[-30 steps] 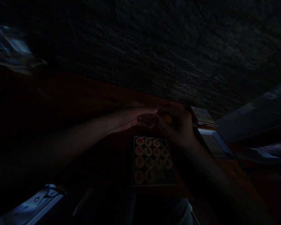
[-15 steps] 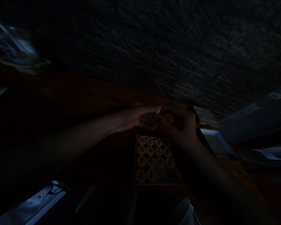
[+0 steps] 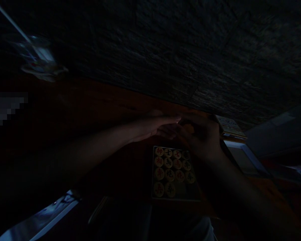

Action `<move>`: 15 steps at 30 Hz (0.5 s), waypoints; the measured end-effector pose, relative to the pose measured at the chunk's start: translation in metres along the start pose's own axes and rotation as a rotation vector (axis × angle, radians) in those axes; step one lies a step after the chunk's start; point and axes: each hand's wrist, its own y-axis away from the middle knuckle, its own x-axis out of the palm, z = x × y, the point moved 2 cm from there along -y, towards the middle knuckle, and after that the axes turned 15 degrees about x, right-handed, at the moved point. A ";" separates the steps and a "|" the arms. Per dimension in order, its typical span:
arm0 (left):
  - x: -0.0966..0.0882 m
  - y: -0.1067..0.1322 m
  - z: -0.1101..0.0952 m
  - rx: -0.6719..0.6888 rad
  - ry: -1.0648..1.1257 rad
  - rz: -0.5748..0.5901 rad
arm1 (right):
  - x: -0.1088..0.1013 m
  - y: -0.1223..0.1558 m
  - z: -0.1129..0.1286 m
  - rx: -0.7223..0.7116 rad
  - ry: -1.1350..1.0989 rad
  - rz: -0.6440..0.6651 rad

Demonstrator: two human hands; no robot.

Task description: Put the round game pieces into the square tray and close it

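The scene is very dark. A shallow square box [image 3: 197,195] lies on a reddish wooden table [image 3: 90,103] and holds several round pale Chinese chess pieces [image 3: 170,174] with red and black characters, set in rows. My left hand [image 3: 155,127] reaches in from the left with its fingers stretched out flat just beyond the box's far edge. My right hand [image 3: 203,137] comes from the right, fingers curled, and meets the left fingertips above the box's far right corner. Whatever lies between the two hands is hidden in shadow.
A dark rough stone-like wall [image 3: 190,50] rises behind the table. A small printed box [image 3: 230,125] and a white-rimmed lid or tray [image 3: 243,157] lie right of my right hand. Crumpled clear plastic [image 3: 40,63] sits far left. A pale strip [image 3: 40,217] runs along the near left.
The whole view has shifted a little to the right. Both hands stay joined beyond the box's far edge, with hardly any change in pose.
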 end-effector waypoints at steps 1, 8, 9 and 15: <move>0.000 0.000 -0.001 0.009 -0.005 0.000 | 0.000 0.000 -0.001 0.016 -0.017 -0.005; -0.001 0.000 0.000 -0.004 -0.030 0.004 | 0.000 0.002 -0.001 0.043 -0.008 -0.004; -0.001 -0.001 0.001 -0.006 -0.028 0.011 | 0.000 0.002 -0.001 0.036 -0.001 -0.002; -0.001 0.000 0.000 0.022 -0.038 0.000 | 0.001 0.001 0.000 0.048 0.006 -0.009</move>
